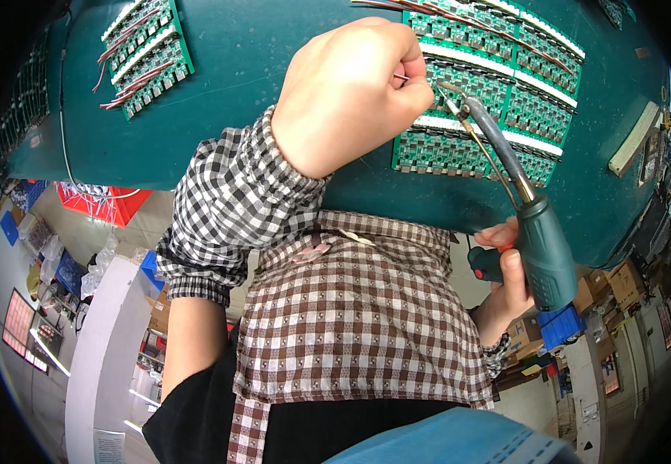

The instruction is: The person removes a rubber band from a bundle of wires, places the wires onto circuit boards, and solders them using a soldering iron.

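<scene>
My left hand is closed in a pinch, with the end of a thin wire showing between thumb and finger. It hovers over the left edge of a panel of green circuit boards with white connector strips. From the right, my right hand grips a dark green soldering gun by its handle. The gun's bent metal tip and thin feed tube reach to the boards, close beside my left fingertips. Fingers partly hide the spot where wire and tip come together.
More wires lie across the panel's top rows. A second board panel with wires rests at the left of the green tabletop. A pale bar lies at the right. Below the table's left edge stands a red bin.
</scene>
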Motion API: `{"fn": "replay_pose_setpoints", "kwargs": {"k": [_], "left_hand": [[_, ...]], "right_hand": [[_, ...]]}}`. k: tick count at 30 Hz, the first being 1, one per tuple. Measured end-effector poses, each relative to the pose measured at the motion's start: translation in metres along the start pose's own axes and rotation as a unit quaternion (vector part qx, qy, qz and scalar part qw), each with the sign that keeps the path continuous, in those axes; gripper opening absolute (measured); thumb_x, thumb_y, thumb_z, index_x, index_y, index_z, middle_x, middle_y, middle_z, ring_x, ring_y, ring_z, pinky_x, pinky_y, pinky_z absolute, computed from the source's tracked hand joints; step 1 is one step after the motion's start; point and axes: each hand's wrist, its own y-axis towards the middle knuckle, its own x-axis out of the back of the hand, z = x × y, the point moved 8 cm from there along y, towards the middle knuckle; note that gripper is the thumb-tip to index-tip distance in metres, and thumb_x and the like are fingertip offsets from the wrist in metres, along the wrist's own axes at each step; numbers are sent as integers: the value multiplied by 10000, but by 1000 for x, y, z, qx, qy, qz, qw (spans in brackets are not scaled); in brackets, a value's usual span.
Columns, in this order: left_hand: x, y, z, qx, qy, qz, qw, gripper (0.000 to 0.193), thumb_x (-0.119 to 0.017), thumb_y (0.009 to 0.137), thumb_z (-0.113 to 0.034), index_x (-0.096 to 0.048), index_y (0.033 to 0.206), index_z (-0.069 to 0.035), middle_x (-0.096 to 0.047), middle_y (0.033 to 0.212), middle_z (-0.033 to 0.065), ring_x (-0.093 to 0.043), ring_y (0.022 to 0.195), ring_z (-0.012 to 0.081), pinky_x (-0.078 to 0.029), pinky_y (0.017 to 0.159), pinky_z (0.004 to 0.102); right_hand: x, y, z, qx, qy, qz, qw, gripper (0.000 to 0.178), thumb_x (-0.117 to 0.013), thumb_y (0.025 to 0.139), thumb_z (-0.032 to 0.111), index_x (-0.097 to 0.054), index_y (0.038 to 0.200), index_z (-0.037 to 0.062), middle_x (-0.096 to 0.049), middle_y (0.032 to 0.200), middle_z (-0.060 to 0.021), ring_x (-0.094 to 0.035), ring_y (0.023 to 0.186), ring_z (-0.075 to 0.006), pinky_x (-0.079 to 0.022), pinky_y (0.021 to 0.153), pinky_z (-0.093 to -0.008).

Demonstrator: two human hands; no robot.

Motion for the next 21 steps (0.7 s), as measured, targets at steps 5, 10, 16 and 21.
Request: {"fn": "replay_pose_setpoints", "kwargs": {"k": [5,10,16,21], "left_hand": [[-1,0,0,-2,0,-3,1000,85,-635,698,-61,-572,731,-16,-529,637,45,-496,544,103,-422,516,237],[0,0,0,-7,4,-8,1000,81,-636,694,-57,-575,729,-17,-532,642,46,-498,543,108,-424,516,238],[0,0,-1,-8,6,-10,1000,76,-634,688,-50,-570,717,-21,-521,624,44,-491,535,111,-419,508,241],[0,0,-1,-8,6,-12,1000,74,-632,686,-46,-567,712,-22,-513,616,43,-484,528,110,-413,502,243]], "right_hand": [[0,0,0,0,-3,4,1000,381,-596,776,103,-502,1057,-137,-574,828,-193,-613,691,-268,-566,591,-387],[-1,1,0,4,-8,7,1000,388,-595,774,99,-498,1065,-139,-582,821,-192,-615,690,-270,-566,592,-389],[-1,1,0,0,-14,6,1000,380,-600,771,99,-505,1054,-137,-587,824,-189,-617,692,-270,-565,594,-391],[-2,2,0,4,0,5,1000,369,-594,771,81,-505,1056,-137,-589,812,-186,-618,694,-272,-563,606,-395]]}}
